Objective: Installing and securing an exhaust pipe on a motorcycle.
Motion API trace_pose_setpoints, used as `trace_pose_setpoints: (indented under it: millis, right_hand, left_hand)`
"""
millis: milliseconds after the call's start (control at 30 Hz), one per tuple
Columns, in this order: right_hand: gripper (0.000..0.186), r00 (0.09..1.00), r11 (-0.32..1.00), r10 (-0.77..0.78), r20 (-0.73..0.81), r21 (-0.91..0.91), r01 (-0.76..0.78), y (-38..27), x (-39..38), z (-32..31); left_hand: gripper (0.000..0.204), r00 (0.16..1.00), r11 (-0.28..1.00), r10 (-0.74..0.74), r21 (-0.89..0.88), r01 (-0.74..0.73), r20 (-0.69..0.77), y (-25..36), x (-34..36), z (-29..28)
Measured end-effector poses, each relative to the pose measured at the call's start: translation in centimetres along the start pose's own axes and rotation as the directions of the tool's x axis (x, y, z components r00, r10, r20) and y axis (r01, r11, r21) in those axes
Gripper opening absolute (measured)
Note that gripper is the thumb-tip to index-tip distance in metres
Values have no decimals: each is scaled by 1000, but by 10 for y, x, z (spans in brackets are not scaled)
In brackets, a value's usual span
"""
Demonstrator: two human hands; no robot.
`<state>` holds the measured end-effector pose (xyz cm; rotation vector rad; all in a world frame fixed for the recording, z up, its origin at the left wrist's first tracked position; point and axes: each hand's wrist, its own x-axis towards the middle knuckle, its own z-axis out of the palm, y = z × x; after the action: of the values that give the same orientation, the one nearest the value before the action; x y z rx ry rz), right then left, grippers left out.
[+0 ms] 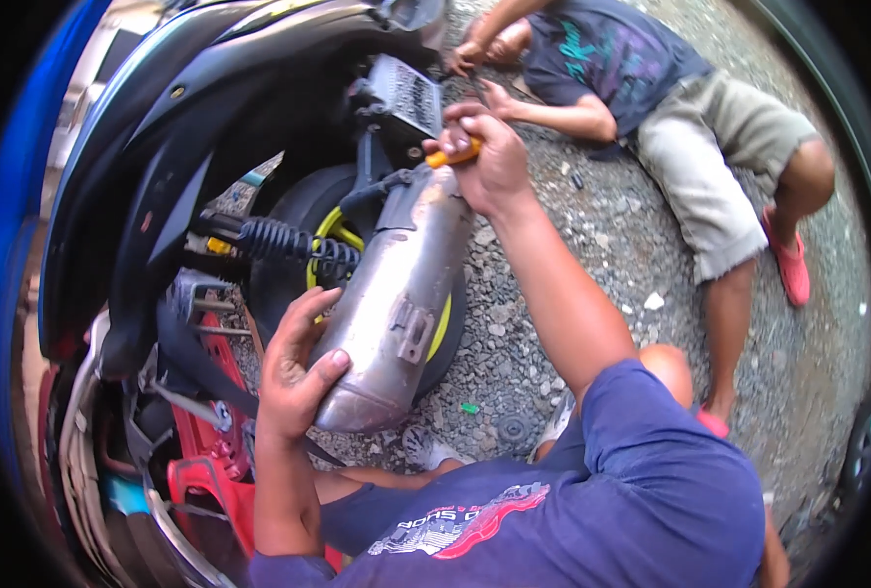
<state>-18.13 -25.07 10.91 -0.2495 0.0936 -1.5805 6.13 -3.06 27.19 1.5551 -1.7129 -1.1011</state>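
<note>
A silver exhaust muffler (391, 304), scuffed and brown-stained near its far end, lies slanted alongside the rear wheel of a motorcycle. My left hand (296, 367) is wrapped round its near left side, thumb over the top. At the far end, my right hand (489, 162) has its fingers closed round an orange handle (453, 154), apparently of a hand tool; the tool's tip is hidden. Behind the muffler shows the wheel's black tyre (303, 220) with a yellow-green rim. A black coil-spring shock absorber (298, 245) stands left of it.
Dark body panels (210, 118) arch over the left side. A licence plate (406, 95) hangs beyond the muffler. Another person (622, 69) reclines on the gravel (592, 235), hands near the bike's rear. Red frame parts (210, 480) stand at lower left; a green scrap (470, 408) lies on the ground.
</note>
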Motion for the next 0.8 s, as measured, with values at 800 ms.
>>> trace_pose_setpoints:
  millis: [800]
  right_hand:
    - [21,925,987,-159,-345,-86,138,23,57,-11]
  left_hand:
    - [66,969,958,245,160,-238,-27,-9,-16,-11]
